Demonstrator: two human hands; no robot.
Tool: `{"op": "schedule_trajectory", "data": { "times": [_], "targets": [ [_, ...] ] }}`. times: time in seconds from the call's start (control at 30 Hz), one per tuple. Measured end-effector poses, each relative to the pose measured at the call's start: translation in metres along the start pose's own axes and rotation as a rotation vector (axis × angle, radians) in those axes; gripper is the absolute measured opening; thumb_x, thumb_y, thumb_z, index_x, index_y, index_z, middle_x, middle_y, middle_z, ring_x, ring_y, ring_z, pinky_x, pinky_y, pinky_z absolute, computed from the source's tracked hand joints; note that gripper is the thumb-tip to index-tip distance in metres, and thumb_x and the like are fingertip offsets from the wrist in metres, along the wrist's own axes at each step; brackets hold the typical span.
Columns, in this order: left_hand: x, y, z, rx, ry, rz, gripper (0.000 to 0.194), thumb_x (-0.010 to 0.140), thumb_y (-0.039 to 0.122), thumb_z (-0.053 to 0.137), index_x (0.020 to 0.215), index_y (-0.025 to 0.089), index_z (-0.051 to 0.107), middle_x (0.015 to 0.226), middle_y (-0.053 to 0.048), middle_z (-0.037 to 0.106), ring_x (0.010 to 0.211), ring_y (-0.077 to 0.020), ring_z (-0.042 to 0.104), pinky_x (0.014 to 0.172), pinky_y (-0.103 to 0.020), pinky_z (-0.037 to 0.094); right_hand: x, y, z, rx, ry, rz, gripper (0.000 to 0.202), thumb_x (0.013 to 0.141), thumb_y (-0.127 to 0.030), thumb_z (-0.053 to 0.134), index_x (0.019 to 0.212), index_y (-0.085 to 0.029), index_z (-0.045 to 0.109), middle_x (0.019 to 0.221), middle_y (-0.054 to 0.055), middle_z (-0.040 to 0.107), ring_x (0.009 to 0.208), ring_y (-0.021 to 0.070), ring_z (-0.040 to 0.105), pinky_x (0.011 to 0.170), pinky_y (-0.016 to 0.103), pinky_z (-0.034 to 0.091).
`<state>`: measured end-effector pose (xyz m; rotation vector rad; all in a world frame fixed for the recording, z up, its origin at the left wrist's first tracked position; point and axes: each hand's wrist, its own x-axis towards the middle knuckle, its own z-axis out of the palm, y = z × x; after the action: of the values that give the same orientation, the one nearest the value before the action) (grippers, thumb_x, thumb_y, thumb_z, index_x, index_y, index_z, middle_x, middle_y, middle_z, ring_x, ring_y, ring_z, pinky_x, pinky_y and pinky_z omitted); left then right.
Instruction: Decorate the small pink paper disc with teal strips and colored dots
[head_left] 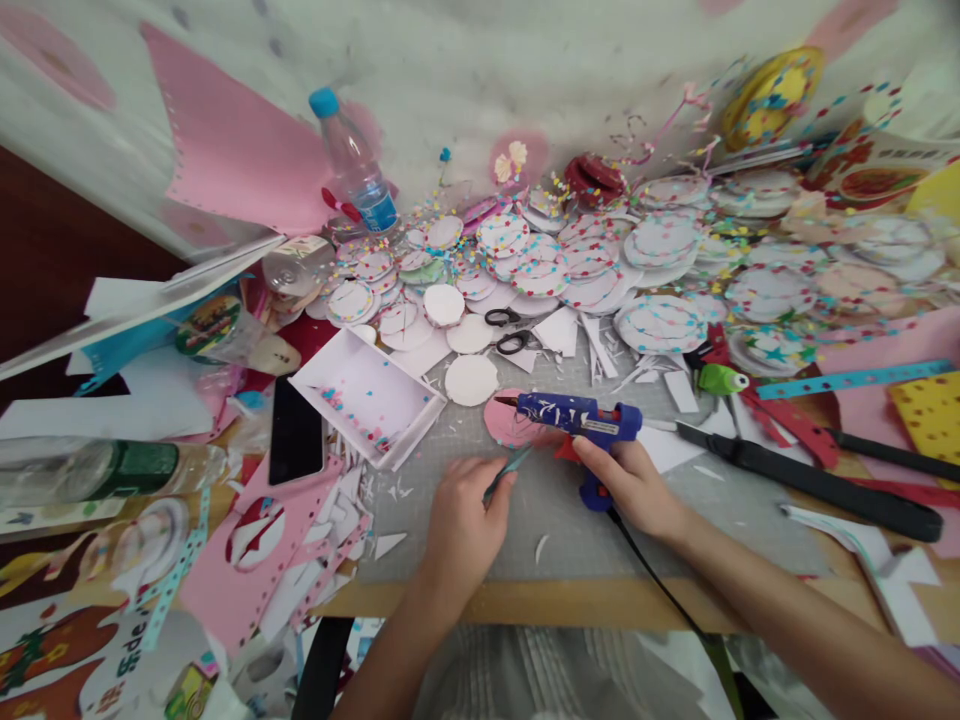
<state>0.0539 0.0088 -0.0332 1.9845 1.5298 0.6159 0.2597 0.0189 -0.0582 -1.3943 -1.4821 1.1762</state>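
My left hand [469,515] is closed on thin teal tweezers [508,470], whose tip points up and to the right. In my right hand [634,485] is a blue glue gun [581,415], held by its handle, with the nozzle pointing left. Below the nozzle, a pink paper disc [511,422] lies on the grey cutting mat [555,550], partly covered by the gun. A white paper disc [471,380] is just behind it. To the left sits an open white box [371,395] with small pink and blue confetti pieces inside.
Black scissors [513,343] lie behind the discs. Many round paper pieces with beaded strings [660,323] are heaped at the back. A phone [297,430] and a water bottle [356,165] stand left. A black-handled tool [810,480] lies right; the gun's cord [652,570] runs off the front edge.
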Motion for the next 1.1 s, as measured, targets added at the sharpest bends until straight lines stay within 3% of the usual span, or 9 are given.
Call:
{"op": "schedule_trajectory", "data": {
  "times": [0.3, 0.53, 0.8, 1.1],
  "targets": [
    [-0.001, 0.000, -0.003, 0.002, 0.001, 0.002, 0.015, 0.087, 0.016, 0.058, 0.095, 0.016, 0.070, 0.085, -0.007, 0.071, 0.082, -0.0209, 0.063, 0.077, -0.034, 0.051, -0.001, 0.006, -0.001, -0.033, -0.043, -0.009, 0.036, 0.092, -0.050, 0.046, 0.100, -0.023, 0.069, 0.082, 0.003, 0.070, 0.085, 0.0229, 0.064, 0.078, 0.034, 0.052],
    [-0.003, -0.001, -0.007, -0.010, 0.024, 0.013, 0.015, 0.087, 0.017, 0.058, 0.096, 0.017, 0.070, 0.086, -0.007, 0.072, 0.082, -0.0202, 0.064, 0.077, -0.034, 0.051, 0.000, 0.003, -0.001, 0.020, -0.029, 0.031, 0.037, 0.090, -0.052, 0.050, 0.097, -0.023, 0.070, 0.089, 0.004, 0.072, 0.086, 0.0227, 0.065, 0.083, 0.035, 0.052],
    [-0.002, 0.004, -0.007, -0.009, -0.008, 0.003, 0.016, 0.088, 0.019, 0.057, 0.097, 0.017, 0.070, 0.087, -0.007, 0.072, 0.085, -0.0209, 0.064, 0.079, -0.034, 0.051, 0.002, -0.010, -0.004, 0.309, 0.113, 0.096, 0.045, 0.086, -0.060, 0.048, 0.080, -0.021, 0.069, 0.085, 0.007, 0.072, 0.079, 0.0227, 0.066, 0.062, 0.029, 0.051],
    [0.003, 0.004, -0.004, 0.059, -0.048, -0.013, 0.020, 0.090, 0.017, 0.052, 0.098, 0.016, 0.070, 0.082, -0.007, 0.069, 0.081, -0.0197, 0.063, 0.074, -0.030, 0.049, 0.003, -0.012, -0.005, 0.334, 0.123, 0.150, 0.043, 0.085, -0.059, 0.049, 0.077, -0.022, 0.068, 0.083, 0.008, 0.070, 0.073, 0.0215, 0.062, 0.052, 0.028, 0.046]
  ]
}}
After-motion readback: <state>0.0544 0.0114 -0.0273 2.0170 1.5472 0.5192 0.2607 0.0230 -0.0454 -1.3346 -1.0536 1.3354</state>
